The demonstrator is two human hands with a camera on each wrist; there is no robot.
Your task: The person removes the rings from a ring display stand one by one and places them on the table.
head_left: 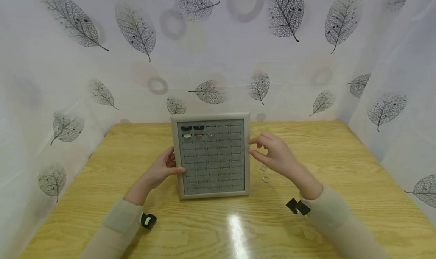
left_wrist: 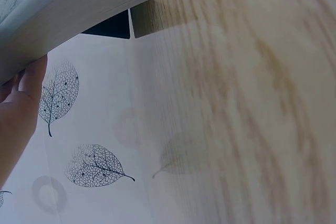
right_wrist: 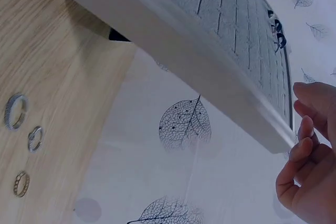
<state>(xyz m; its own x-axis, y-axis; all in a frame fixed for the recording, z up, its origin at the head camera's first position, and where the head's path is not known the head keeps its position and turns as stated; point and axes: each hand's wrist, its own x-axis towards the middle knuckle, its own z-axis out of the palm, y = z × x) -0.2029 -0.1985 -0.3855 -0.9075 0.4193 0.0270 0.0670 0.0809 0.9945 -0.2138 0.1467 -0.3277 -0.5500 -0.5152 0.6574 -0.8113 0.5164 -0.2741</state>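
Observation:
A ring display board (head_left: 214, 149) with a pale frame and rows of slots in grey padding stands upright on the table. My left hand (head_left: 165, 167) grips its left edge, thumb over the front and fingers behind; the left wrist view shows that hand (left_wrist: 20, 108) at the frame's side. Two black rings (head_left: 198, 127) sit in the top row, with a whitish ring (head_left: 187, 136) and two fainter ones below. My right hand (head_left: 274, 151) is at the right edge, thumb and index finger apart at the frame. No ring shows between its fingers (right_wrist: 310, 129).
On the table right of the board lie loose rings: a wide silver ring (right_wrist: 16, 111), a thin silver ring (right_wrist: 35, 138) and a gold-toned ring (right_wrist: 21, 183). A leaf-patterned curtain (head_left: 211, 54) surrounds the wooden table (head_left: 136, 138) at back and sides.

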